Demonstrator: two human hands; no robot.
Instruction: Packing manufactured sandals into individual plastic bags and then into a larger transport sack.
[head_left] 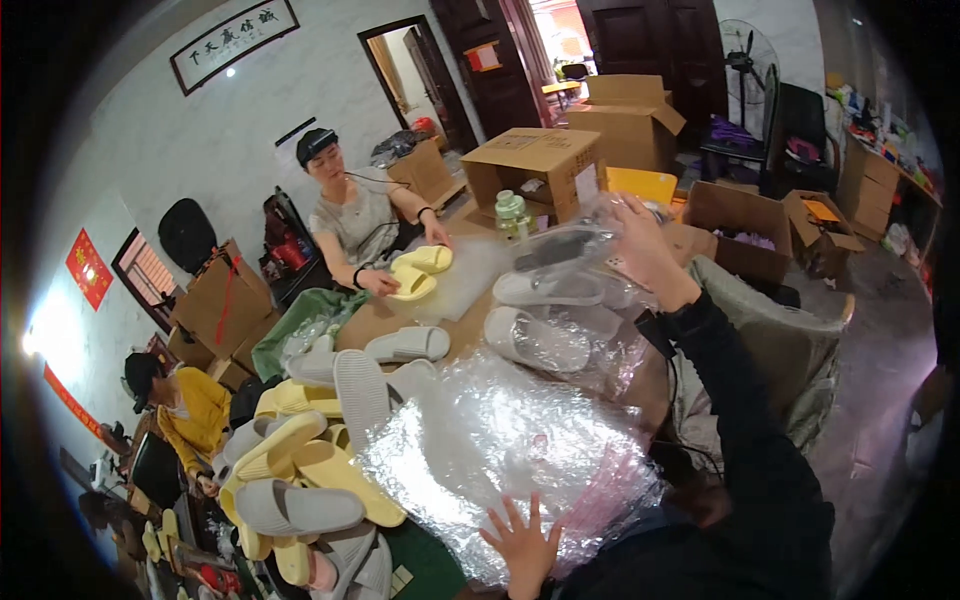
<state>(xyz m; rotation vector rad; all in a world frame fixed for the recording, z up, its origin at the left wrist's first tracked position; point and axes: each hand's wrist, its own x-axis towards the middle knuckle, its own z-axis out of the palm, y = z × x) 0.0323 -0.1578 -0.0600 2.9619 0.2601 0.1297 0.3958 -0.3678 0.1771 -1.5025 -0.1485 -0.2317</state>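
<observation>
Fingers [534,508] spread, the left hand [528,555] rests on clear bags [470,420] at near centre; glare blurs their edges. The right hand [652,248], farther off and right, is at a dark slipper [565,250] in plastic; whether its fingers pinch cannot be told. Left, piled slippers [300,508] partly hide one another. Far left, a co-worker [345,215] holds yellow slippers [413,282].

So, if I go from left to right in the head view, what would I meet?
Square red wall poster, front grey slipper on the pile, co-worker's yellow slippers, wearer's left hand, wearer's right hand, standing fan.
</observation>
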